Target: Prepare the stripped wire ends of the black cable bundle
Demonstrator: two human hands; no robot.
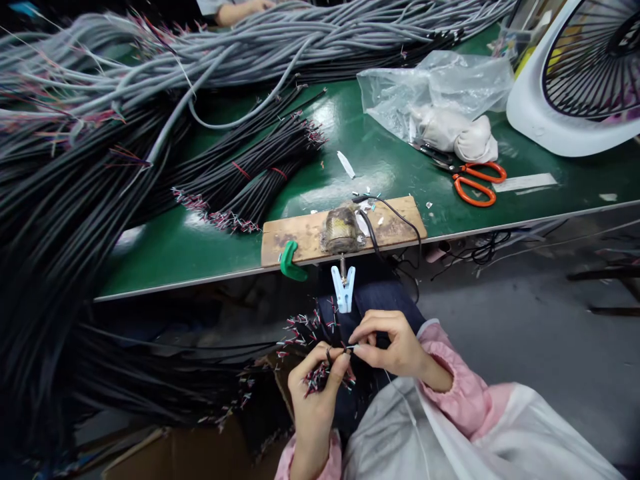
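Observation:
Over my lap, my left hand (320,373) pinches the end of a thin black cable (347,351) between thumb and forefinger. From the other side, the fingertips of my right hand (387,343) close on a thin light-coloured wire at that same cable end. Stripped cable ends with red, white and dark wires (303,330) bunch behind and below my left hand. Just above my hands a light blue clothes-peg-like clip (343,289) hangs from the shaft of a small motor (341,229). That motor sits on a wooden board (300,233) with a green clamp (291,261) at its front edge.
Bundled black cables (260,170) and long grey cables (280,40) cover the green table's left and back. To the right lie orange-handled scissors (475,183), a plastic bag (435,87) and a white fan (535,100). A cardboard box (195,453) stands below. Another person's arm (240,12) shows at the back.

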